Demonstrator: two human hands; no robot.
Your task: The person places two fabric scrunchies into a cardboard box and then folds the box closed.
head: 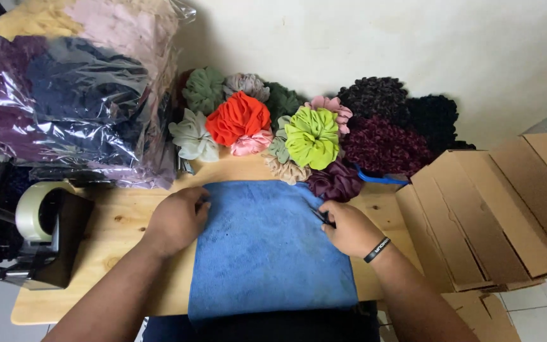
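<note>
Blue cloth (267,253), nappy microfibre, hangs over the near edge of the pale wooden worktop (121,228) and might slide off if tugged. Puffy fabric scrunchies (267,126) sit piled just beyond. Left hand (177,220) curls on the cloth's left edge; right hand (348,229) pinches something small and dark I cannot identify.

Bare forearms without sleeves; a black wristband (377,249) with pale markings circles the right wrist.

Small dark item (321,217) in right hand (349,228), unidentifiable
</note>
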